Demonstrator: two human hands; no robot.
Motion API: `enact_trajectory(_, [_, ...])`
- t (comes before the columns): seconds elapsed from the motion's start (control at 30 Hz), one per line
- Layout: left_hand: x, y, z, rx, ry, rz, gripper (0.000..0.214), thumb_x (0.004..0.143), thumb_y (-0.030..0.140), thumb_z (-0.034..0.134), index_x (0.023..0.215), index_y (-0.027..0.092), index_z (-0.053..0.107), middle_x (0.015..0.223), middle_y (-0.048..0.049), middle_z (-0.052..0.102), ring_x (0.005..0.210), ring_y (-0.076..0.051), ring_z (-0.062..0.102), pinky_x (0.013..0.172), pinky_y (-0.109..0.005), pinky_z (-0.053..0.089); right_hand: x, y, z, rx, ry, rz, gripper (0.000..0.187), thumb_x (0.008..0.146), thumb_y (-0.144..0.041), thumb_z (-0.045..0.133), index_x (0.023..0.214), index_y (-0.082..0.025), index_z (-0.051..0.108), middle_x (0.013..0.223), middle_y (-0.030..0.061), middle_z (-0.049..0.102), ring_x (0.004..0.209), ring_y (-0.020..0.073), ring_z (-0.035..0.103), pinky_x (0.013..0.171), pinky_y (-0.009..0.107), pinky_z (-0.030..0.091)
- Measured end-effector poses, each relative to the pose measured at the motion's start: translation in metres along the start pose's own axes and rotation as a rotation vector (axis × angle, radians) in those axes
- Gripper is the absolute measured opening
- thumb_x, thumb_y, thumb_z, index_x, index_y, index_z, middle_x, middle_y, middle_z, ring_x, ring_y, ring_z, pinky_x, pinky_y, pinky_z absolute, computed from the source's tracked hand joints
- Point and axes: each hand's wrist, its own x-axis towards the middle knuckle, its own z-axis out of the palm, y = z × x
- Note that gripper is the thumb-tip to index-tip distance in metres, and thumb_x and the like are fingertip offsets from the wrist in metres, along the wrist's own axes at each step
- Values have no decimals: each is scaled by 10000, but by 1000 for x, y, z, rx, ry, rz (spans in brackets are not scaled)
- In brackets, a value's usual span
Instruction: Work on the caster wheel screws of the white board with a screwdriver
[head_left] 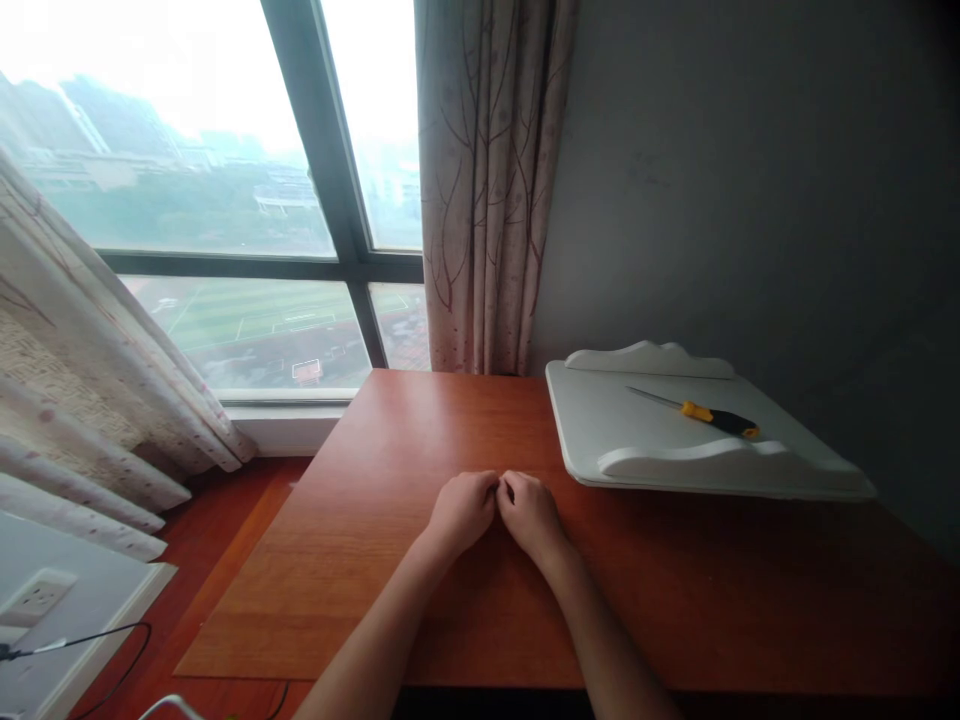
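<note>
My left hand (466, 505) rests on the brown wooden table (360, 560), closed with the fingers curled under. Beside it my right hand (527, 512) is closed in the same way, and the two meet at the thumbs and knuckles. Nothing shows sticking out of either fist. To the right of my hands is a white board (600, 410) with wavy raised edges along its front and back. On it lies a screwdriver (697, 412) with a yellow and black handle, its metal shaft pointing left, apart from both hands.
A window (225, 250) is at the left, with patterned curtains (487, 180) on both sides. Behind the white board stands a grey wall (712, 180). A wall socket (37, 597) and a black cable (112, 632) are at the lower left.
</note>
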Motion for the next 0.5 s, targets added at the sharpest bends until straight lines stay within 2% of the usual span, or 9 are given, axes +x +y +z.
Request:
enact_trajectory(0.17, [-1,1,1,-32,7,9,261,897,163,459,843,201,711,857,-82,750,815,-243,699,696,-282,425,0,-1,-6,59,45,-21,293,929,-133,495,648,-198,551,737,36,665,693,145,569,643,252,319])
enact_trajectory(0.27, [-2,3,2,-78,7,50,242,887,155,472,809,205,695,826,-61,740,784,-227,686,693,-280,430,-7,1,-24,129,92,-43,330,988,-225,447,680,-200,563,727,35,652,692,148,583,667,244,378])
enact_trajectory(0.33, [-2,5,3,-121,14,76,220,864,132,486,781,204,677,817,-47,731,777,-209,674,702,-272,442,-17,11,-47,185,138,-51,375,1032,-316,377,753,-200,599,762,43,660,706,153,601,689,245,427])
enact_trajectory(0.4, [-1,7,4,-176,33,93,214,830,91,488,816,203,670,852,-35,730,803,-188,665,730,-261,462,-30,31,-76,239,200,-46,391,1042,-390,346,868,-201,640,846,64,684,757,169,629,722,262,473])
enact_trajectory(0.5, [3,13,4,-268,80,100,297,829,68,459,1001,202,661,1004,-37,733,870,-167,661,806,-263,497,-50,86,-129,318,519,73,372,981,-527,470,988,-222,683,966,109,714,762,202,657,720,321,519])
